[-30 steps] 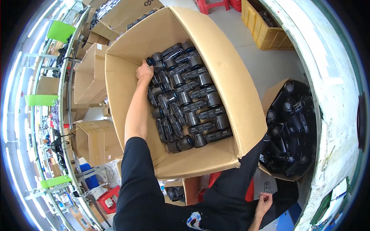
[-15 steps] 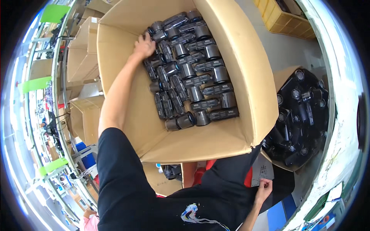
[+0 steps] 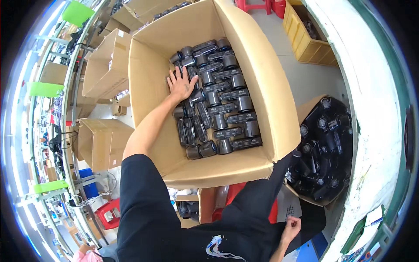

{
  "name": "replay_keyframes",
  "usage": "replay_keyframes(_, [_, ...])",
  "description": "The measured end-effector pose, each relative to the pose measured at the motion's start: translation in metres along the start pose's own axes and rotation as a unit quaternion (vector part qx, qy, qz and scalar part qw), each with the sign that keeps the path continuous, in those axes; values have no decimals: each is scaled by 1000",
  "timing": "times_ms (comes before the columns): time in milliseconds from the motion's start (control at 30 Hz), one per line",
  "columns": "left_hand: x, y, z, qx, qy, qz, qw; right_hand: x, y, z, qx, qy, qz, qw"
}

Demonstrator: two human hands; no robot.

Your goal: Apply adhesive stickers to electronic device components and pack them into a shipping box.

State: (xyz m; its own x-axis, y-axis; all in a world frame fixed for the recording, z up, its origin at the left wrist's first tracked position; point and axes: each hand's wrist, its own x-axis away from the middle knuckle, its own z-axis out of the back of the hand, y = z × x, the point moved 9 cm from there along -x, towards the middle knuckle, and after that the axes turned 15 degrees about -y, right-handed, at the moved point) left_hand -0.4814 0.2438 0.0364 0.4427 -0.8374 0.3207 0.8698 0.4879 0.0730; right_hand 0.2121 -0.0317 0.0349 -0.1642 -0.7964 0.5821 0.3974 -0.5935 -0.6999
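A large open cardboard box (image 3: pixel 214 172) stands before me, holding rows of black handheld fans (image 3: pixel 227 108) with cylindrical heads and flat handles. My left hand (image 3: pixel 181 84) lies inside it on the fans along the left side. Its fingers are spread, palm down, and it covers the fans beneath. Down at the lower right, my right hand (image 3: pixel 291 229) is closed, fingers curled, beside a grey card (image 3: pixel 288 207) with handwriting. Whether anything is between those fingers cannot be seen.
Right of the big box, another carton holds more black fans (image 3: pixel 323 150) in a loose heap. A yellow crate (image 3: pixel 307 46) stands at the far right. Empty-looking cartons (image 3: pixel 106 142) and a shelf rack line the left, with a red stool (image 3: pixel 108 214) lower down.
My left hand has come nearer along the fans and flattened, fingers now spread. The view has shifted. My right hand stays low by the card, its fingers still curled.
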Motion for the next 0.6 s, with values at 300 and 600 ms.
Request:
replay_keyframes(300, [-19, -10, 20, 17, 99, 15, 995, 13, 23, 22, 24, 39, -15, 999])
replay_keyframes(600, [-4, 19, 30, 3, 189, -56, 980, 7, -6, 1, 42, 16, 13, 999])
